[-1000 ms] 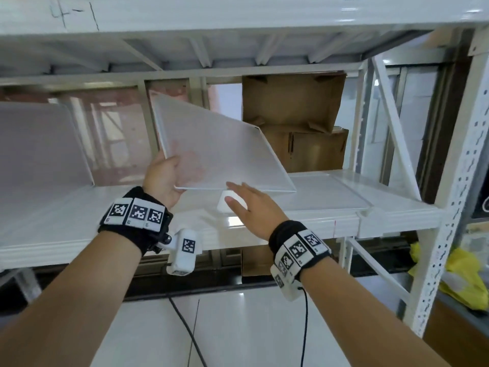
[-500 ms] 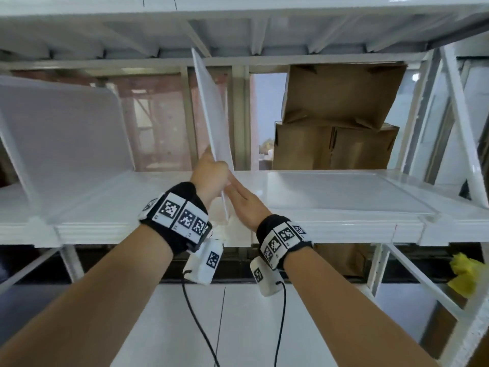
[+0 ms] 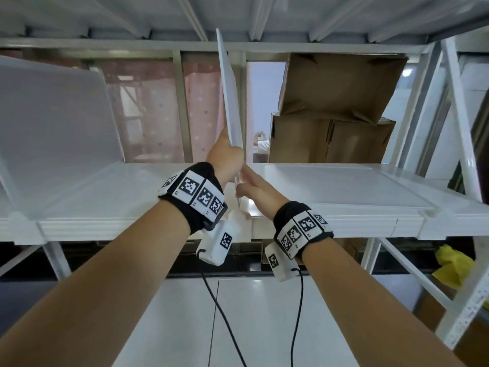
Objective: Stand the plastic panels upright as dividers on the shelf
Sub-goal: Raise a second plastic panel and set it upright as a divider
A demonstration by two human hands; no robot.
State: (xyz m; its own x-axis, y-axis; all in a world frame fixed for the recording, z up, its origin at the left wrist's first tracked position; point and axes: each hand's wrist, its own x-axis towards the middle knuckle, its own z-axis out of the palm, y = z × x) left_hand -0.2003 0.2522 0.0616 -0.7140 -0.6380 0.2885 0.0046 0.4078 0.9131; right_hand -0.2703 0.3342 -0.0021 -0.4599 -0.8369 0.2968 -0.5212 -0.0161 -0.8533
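Note:
A translucent white plastic panel [image 3: 230,96] stands nearly upright, seen edge-on, over the middle of the white shelf [image 3: 111,186]. My left hand [image 3: 225,157] grips its near edge from the left. My right hand [image 3: 254,185] presses flat against its lower right side with fingers extended. A second panel [image 3: 53,123] stands upright at the left end of the shelf. Another panel [image 3: 338,185] lies flat on the shelf to the right.
Two brown cardboard boxes [image 3: 333,109] are stacked behind the shelf on the right. White shelf posts [image 3: 460,123] rise at the right. The shelf above hangs close over the panel's top. A yellow cloth [image 3: 452,268] lies low at the right.
The panel went from tilted and showing its face to upright and edge-on between both hands. It has risen slightly toward the upper shelf since half a second ago.

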